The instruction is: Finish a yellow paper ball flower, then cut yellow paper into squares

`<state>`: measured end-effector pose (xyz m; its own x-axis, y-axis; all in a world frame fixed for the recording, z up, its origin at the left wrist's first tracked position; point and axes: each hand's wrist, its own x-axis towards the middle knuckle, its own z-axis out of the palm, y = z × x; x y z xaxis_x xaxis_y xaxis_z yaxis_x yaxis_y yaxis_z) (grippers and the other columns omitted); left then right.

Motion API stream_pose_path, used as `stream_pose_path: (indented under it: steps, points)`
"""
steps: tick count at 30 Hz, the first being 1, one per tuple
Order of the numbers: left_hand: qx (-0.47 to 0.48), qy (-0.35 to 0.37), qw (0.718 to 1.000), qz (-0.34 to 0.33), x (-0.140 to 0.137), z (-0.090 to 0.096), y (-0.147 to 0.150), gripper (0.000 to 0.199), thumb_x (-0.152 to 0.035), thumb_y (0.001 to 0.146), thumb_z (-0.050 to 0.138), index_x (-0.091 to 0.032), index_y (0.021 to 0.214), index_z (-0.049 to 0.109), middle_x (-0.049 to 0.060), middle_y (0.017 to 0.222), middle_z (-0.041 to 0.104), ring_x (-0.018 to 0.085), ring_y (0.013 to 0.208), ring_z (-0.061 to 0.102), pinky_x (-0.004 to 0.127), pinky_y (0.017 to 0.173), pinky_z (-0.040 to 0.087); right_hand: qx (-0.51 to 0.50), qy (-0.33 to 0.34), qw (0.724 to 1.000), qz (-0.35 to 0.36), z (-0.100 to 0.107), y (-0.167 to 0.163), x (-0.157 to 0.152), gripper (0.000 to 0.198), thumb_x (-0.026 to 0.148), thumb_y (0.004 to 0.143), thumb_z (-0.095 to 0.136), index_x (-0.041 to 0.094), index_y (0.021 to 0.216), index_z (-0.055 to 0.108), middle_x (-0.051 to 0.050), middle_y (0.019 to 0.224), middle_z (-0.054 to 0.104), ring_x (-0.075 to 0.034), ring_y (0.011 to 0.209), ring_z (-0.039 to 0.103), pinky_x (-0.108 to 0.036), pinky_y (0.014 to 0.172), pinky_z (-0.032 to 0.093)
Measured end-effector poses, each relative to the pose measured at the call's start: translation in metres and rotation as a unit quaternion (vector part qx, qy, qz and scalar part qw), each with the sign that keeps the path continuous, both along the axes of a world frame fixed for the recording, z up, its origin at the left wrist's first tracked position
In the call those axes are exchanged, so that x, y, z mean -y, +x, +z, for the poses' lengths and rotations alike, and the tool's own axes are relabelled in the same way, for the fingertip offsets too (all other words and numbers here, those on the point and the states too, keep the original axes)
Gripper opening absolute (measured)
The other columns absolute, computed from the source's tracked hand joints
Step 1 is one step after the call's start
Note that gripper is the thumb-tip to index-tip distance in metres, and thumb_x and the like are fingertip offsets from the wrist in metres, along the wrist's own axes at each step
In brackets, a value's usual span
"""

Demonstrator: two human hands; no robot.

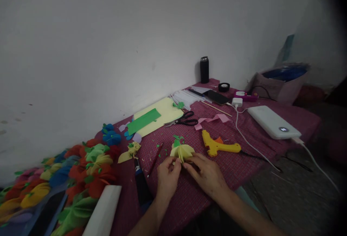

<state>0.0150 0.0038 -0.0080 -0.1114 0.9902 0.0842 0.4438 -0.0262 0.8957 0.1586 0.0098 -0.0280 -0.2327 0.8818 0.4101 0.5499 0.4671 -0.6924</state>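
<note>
A pale yellow craft flower [182, 152] with folded, fanned petals is held between both hands above the dark pink checked cloth. My left hand [168, 174] pinches its lower left edge between thumb and fingers. On the other side, my right hand [204, 174] closes its fingertips on the lower right petals. Small green scraps [177, 141] lie just behind the flower. A dark red pencil [155, 159] rests left of my left hand. The yellow glue gun [219, 145] lies on its side to the right of the flower.
Scissors [184, 119] lie beside yellow sheets [165, 107] and a green strip [143, 121]. Many coloured flowers [92, 163] crowd the left. A white power bank [272, 122], phone [217, 97] and cables occupy the right. A black bottle [204, 70] stands by the wall.
</note>
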Motion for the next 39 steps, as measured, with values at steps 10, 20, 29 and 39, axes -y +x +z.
stream_pose_path:
  steps: [10, 20, 29, 39]
  points:
    - [-0.059, 0.031, 0.998, 0.016, 0.0, -0.008, -0.004, 0.022, -0.027, 0.079, 0.045, -0.013, 0.074, 0.062, -0.001, 0.062, 0.058, 0.013, 0.058, 0.053, 0.02, 0.055, 0.04, 0.028, 0.016, 0.999, -0.029, 0.0, -0.003, 0.001, 0.02, 0.022, 0.085, 0.043, 0.021, 0.089, 0.062, -0.004, 0.102, 0.062, -0.016, 0.085, 0.06, -0.028, 0.08, 0.047]
    - [-0.145, 0.083, 0.985, 0.036, 0.002, -0.007, -0.003, 0.025, -0.032, 0.082, 0.047, -0.016, 0.068, 0.059, -0.002, 0.061, 0.057, 0.012, 0.058, 0.051, 0.02, 0.056, 0.036, 0.017, 0.031, 0.998, -0.049, -0.005, -0.004, -0.003, 0.018, 0.021, 0.084, 0.046, 0.021, 0.086, 0.063, -0.004, 0.104, 0.063, -0.015, 0.083, 0.062, -0.027, 0.077, 0.049]
    - [-0.198, 0.131, 0.971, 0.022, 0.004, -0.002, -0.006, 0.029, -0.028, 0.086, 0.043, -0.016, 0.06, 0.05, -0.001, 0.062, 0.051, 0.011, 0.06, 0.049, 0.02, 0.057, 0.034, 0.011, 0.023, 0.998, -0.054, -0.006, -0.005, -0.005, 0.018, 0.024, 0.084, 0.047, 0.02, 0.082, 0.064, -0.004, 0.101, 0.064, -0.015, 0.083, 0.062, -0.028, 0.079, 0.049]
    - [-0.195, 0.143, 0.97, 0.033, 0.006, -0.01, -0.006, 0.012, -0.027, 0.083, 0.047, -0.018, 0.078, 0.055, 0.0, 0.07, 0.06, 0.013, 0.064, 0.058, 0.022, 0.062, 0.043, -0.01, 0.014, 0.999, -0.042, -0.008, -0.004, -0.007, 0.018, 0.024, 0.084, 0.046, 0.021, 0.081, 0.064, -0.004, 0.099, 0.064, -0.016, 0.086, 0.062, -0.029, 0.08, 0.049]
